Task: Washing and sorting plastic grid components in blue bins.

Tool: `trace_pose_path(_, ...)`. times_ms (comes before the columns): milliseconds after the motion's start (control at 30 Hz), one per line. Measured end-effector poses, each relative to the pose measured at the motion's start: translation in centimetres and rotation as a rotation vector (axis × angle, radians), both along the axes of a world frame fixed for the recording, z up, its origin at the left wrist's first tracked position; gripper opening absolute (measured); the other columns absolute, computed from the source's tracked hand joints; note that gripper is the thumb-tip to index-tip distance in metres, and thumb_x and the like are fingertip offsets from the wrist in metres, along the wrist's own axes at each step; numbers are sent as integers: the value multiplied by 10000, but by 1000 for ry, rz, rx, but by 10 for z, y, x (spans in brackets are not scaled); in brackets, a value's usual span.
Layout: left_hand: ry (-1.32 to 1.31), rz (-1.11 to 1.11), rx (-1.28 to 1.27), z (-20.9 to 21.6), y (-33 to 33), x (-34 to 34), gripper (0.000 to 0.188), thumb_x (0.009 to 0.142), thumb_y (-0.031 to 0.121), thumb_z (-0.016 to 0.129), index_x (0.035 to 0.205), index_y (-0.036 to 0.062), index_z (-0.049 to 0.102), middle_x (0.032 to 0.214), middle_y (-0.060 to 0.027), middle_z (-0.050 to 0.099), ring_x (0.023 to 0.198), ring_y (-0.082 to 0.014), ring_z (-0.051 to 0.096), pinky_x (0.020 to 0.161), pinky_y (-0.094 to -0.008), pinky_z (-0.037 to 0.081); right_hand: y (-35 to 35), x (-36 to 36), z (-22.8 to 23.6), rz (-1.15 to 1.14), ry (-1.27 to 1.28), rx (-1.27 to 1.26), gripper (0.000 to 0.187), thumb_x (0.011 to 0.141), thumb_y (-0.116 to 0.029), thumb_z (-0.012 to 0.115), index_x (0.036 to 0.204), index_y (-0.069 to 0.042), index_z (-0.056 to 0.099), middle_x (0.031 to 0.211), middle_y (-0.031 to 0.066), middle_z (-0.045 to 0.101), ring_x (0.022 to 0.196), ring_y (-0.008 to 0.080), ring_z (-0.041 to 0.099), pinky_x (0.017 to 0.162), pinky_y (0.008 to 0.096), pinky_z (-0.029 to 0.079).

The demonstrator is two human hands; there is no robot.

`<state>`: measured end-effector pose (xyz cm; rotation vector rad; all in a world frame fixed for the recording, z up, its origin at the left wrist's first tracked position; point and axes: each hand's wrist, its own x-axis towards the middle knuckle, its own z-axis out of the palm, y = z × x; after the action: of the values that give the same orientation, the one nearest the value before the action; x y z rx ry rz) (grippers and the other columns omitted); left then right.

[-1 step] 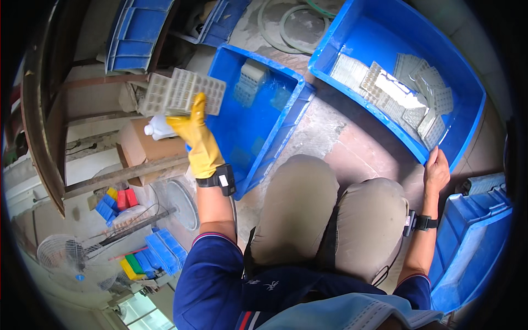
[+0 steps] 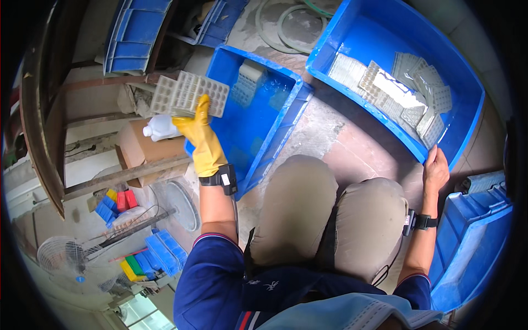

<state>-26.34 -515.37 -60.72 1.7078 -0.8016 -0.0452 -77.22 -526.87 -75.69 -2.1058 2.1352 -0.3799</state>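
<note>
My left hand [image 2: 199,137], in a yellow rubber glove, is closed on a small stack of pale trays with rows of round hollows [image 2: 190,94]. The thumb lies across the front tray, and the other fingers are partly hidden behind. This stack is above the left edge of a blue tub [image 2: 264,157] holding water, where more pale trays [image 2: 247,82] lie partly under the surface. My bare right hand [image 2: 436,171] grips the near rim of a larger blue tub [image 2: 379,124]. Inside that one, many similar trays [image 2: 404,91] lie in loose piles, some wet and shiny.
A white plastic jug [image 2: 160,128] and a cardboard box [image 2: 146,151] stand left of my gloved hand. Another blue crate [image 2: 467,242] is by my right forearm. A coiled hose [image 2: 286,25] lies on the floor between the tubs' far ends. A fan [image 2: 63,258] stands at lower left.
My left hand has shifted slightly to the right and down with the stack of trays. My right hand stays on the tub's rim.
</note>
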Motion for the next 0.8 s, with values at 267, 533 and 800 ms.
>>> trace_pose_path(267,157,19,-70,-25,-16,-17,425,688,-23,700,1087,-17,556,979,-94,618,855,-165,592,782,-279,472,-1,-1,6,-7,12,0,329,908,-336,458,738,-84,585,721,135,598,664,338,581,566,425,450)
trace_pose_path(533,141,-343,-20,39,-115,-68,398,677,-27,684,1058,-17,571,940,-100,634,805,-173,622,737,-278,497,-2,5,9,-1,-11,-61,268,860,-273,534,677,-82,577,653,134,591,619,328,585,553,427,458)
trace_pose_path(800,297,-767,493,-41,-259,-163,579,598,111,796,1088,-34,524,965,-142,648,850,-223,639,755,-314,507,-4,3,13,67,-23,-73,234,830,-238,548,652,-88,580,676,93,601,610,269,581,562,387,470)
